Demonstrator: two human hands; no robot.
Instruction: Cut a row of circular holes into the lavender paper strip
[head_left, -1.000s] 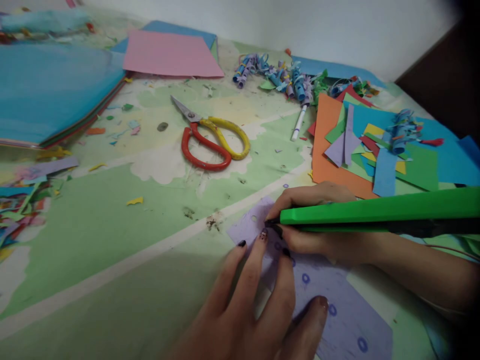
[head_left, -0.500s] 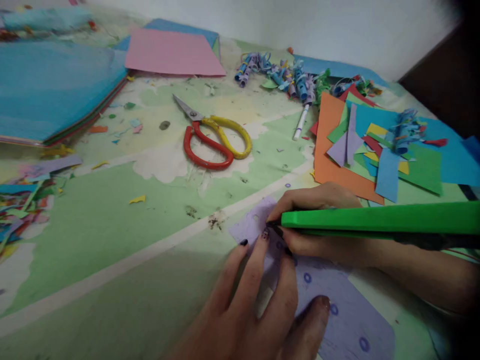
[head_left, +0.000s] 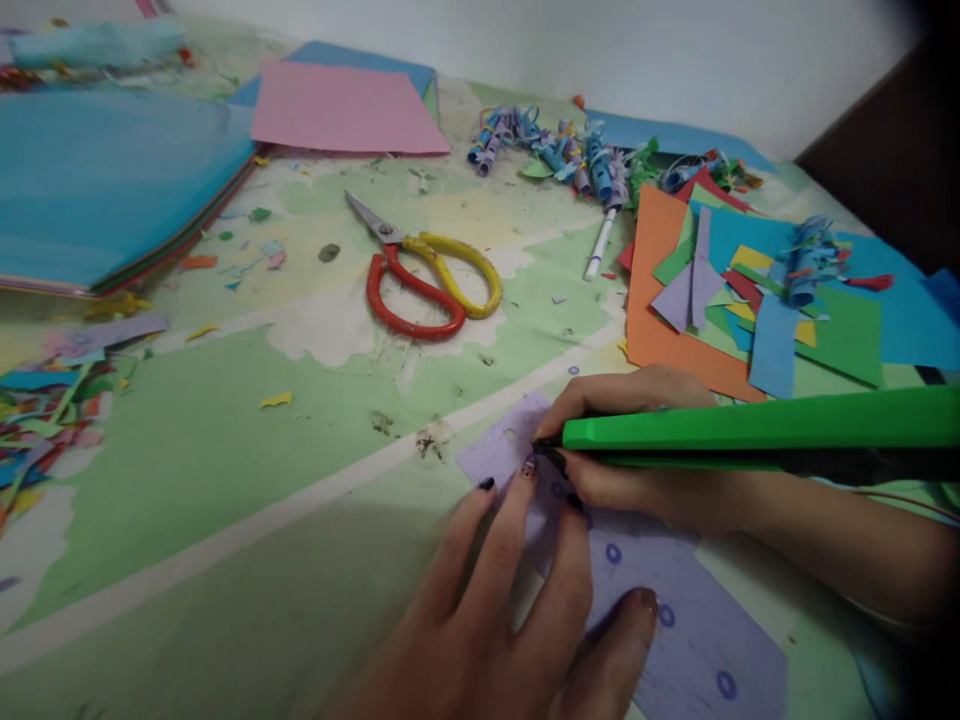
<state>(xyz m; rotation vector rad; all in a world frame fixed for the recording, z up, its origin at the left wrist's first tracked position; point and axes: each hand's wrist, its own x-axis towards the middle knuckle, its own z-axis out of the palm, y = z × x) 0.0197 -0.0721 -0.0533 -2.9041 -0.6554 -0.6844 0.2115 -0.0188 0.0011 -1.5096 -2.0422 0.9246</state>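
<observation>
A purple sheet of paper point(head_left: 697, 630) with several darker purple rings on it lies on the table near me. My left hand point(head_left: 517, 600) rests on the sheet with its fingers spread, pressing it down. My right hand point(head_left: 637, 430) is closed around a long green tool point(head_left: 750, 425) with a black front end; its exact kind is unclear. The tool's front end meets the paper close to my left fingertips, and the contact point is hidden by fingers. Near the sheet's far corner is a small pale round spot. A tiny purple ring point(head_left: 574, 370) lies just beyond the sheet.
Scissors point(head_left: 431, 285) with red and yellow handles lie ahead. Coloured papers point(head_left: 675, 350) and rolled paper pieces point(head_left: 600, 165) are at the right and back. A blue paper stack point(head_left: 112, 190), a pink sheet point(head_left: 345, 110) and scraps point(head_left: 52, 420) are at the left. A wall borders the back.
The tool's rear end has risen slightly in view. Both hands stay almost in place on the purple sheet.
</observation>
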